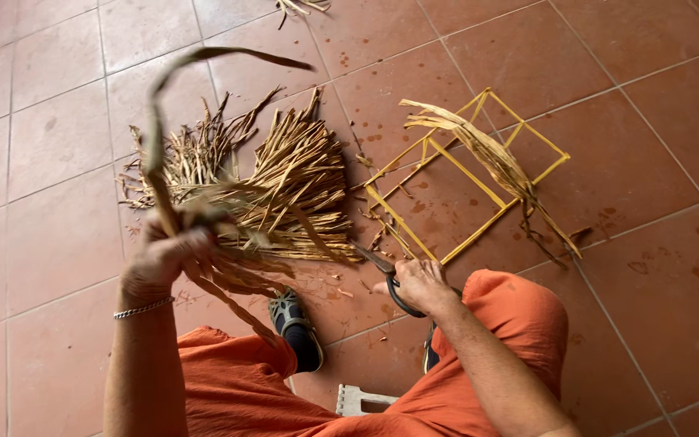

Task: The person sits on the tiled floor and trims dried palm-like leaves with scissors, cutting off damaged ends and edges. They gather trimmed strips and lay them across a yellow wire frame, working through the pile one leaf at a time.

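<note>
The bundle of dried strips point(204, 235) is at the near left, gripped in the left hand point(163, 255). The right hand point(418, 283) holds the scissors point(382, 271), points toward the bundle. Loose strips could slip, and the blades could nick the left fingers.

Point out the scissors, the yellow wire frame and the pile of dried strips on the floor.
scissors point(386, 275): head view, on the blades near the pivot.
yellow wire frame point(463, 168): head view, on a middle bar.
pile of dried strips point(293, 182): head view, on its middle.
</note>
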`<state>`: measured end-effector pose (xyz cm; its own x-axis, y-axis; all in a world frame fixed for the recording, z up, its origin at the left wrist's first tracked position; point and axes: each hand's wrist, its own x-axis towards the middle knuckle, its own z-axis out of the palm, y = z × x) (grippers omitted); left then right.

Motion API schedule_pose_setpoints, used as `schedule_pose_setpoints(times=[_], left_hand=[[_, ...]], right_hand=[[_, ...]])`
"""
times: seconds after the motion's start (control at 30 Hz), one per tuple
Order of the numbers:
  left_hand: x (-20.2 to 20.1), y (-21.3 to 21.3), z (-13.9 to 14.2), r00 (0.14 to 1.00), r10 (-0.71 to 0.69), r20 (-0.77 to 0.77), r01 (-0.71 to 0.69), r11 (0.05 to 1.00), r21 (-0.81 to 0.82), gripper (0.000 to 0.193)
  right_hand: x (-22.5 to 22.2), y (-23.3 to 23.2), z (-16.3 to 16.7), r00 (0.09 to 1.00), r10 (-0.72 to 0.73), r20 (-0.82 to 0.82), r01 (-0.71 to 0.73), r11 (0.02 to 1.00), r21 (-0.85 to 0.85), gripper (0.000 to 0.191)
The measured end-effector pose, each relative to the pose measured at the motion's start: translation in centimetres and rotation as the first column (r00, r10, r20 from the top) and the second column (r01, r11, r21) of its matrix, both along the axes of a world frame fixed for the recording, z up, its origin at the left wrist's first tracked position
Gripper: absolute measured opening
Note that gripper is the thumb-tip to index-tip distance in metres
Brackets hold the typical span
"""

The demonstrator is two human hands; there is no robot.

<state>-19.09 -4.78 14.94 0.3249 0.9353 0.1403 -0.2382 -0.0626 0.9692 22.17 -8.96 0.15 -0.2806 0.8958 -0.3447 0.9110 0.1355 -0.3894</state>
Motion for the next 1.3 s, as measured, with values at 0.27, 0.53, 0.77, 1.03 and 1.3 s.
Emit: schedule_pose_setpoints(times=[0.27,0.53,0.77,1.03,1.3], left_hand=[[-2.2,0.9,-9.8,0.565,0.703,0.432,-0.513,0.709,-0.484,0.019],[1.9,2.2,-10.3,0.556,0.767,0.319,-0.55,0.628,-0.551,0.024],[7.8,7.0,-1.7,0.786,0.589,0.187,-0.607,0.792,0.055,0.025],[23.2,23.2,0.4,0.399,0.864,-0.307,0.233,0.228,0.945,0.017],[48.0,24.1,-15.1,0.315,0.774,-0.549,0.707,0.194,0.68,0.075]], right_hand=[[1.6,-1.1,-0.1,0.994,-0.077,0.079,0.084,0.993,-0.086,0.064],[5.0,-0.5,4.1,0.888,-0.445,-0.113,0.455,0.886,0.091,0.05],[9.4,-2.6,5.2,0.576,-0.547,-0.608,0.737,0.669,0.095,0.048],[16.4,-6.6,6.8,-0.284,-0.294,-0.913,0.748,0.528,-0.403,0.046],[18.5,-12.0,6.0,-0.363,-0.212,-0.907,0.814,0.403,-0.42,0.052]])
